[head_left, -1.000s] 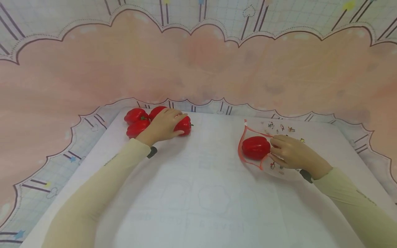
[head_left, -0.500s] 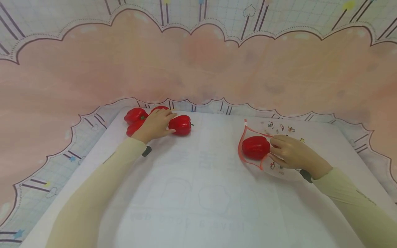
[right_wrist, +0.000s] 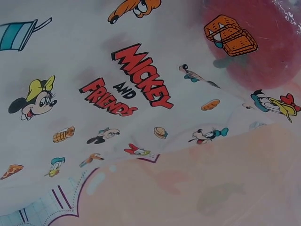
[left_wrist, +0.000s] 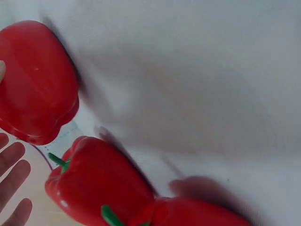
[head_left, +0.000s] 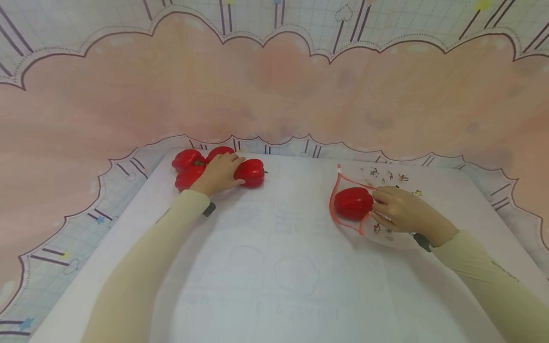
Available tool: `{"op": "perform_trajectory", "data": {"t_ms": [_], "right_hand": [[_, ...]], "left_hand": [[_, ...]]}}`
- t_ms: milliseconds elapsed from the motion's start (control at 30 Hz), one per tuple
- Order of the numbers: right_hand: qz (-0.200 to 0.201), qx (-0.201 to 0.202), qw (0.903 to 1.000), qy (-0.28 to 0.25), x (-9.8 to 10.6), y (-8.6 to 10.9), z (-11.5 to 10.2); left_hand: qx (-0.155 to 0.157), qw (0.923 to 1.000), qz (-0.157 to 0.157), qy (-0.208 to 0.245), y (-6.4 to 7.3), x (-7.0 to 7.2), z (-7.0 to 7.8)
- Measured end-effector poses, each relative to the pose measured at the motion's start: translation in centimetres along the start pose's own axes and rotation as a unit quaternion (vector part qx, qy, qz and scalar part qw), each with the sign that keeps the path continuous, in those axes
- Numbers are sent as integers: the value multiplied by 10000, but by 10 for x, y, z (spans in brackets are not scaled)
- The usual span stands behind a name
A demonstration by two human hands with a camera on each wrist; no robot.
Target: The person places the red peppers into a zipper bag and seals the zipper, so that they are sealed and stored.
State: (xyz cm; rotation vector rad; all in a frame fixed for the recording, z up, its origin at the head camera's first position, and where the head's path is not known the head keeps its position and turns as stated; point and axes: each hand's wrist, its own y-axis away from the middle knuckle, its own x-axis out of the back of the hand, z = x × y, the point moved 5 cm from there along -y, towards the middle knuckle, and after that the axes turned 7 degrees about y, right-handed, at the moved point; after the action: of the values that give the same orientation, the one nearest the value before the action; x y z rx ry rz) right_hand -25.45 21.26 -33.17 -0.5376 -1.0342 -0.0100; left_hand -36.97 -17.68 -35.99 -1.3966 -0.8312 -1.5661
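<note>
My left hand (head_left: 220,174) is at the stemless end of a red bell pepper (head_left: 252,172) in the head view. Its fingers (left_wrist: 13,176) are spread and apart from the peppers in the left wrist view, while the thumb tip overlaps a pepper (left_wrist: 40,82) at the left edge. Over on the right, my right hand (head_left: 399,208) pinches the edge of a clear plastic bag (head_left: 388,177) with an orange-red rim and cartoon print. Another red bell pepper (head_left: 353,203) lies in the bag's mouth, close to the right fingertips.
Three more red bell peppers lie grouped at the table's back left: one farthest left (head_left: 187,160), one in front (head_left: 188,178) and one partly behind the left hand (head_left: 219,151). A patterned pink and blue cloth (head_left: 274,95) rises behind the white table (head_left: 257,267).
My left hand first draws back leftward off the right-hand pepper of the group, then shifts slightly right again. That pepper stays in place. My right hand and the bag barely move.
</note>
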Motion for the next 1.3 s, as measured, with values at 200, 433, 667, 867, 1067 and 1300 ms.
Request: {"op": "perform_trajectory", "data": {"t_ms": [200, 433, 667, 867, 1067, 1300], "right_hand": [[-85, -19, 10000, -3, -1, 1, 0], [-178, -13, 9998, 13, -1, 1, 0], [-112, -8, 9999, 53, -1, 0, 0], [-193, 4, 9998, 38, 0, 0, 0], [-139, -33, 9999, 26, 1, -1, -1], [-199, -47, 9998, 32, 2, -1, -1]], "left_hand": [[179, 9997, -131, 123, -2, -6, -6], [435, 9984, -244, 257, -3, -12, -12], [404, 9988, -230, 174, -5, -14, -11], [364, 9990, -158, 218, -5, -15, -10], [157, 9994, -51, 289, -7, -15, -7], [91, 9993, -51, 367, -6, -13, -1]]}}
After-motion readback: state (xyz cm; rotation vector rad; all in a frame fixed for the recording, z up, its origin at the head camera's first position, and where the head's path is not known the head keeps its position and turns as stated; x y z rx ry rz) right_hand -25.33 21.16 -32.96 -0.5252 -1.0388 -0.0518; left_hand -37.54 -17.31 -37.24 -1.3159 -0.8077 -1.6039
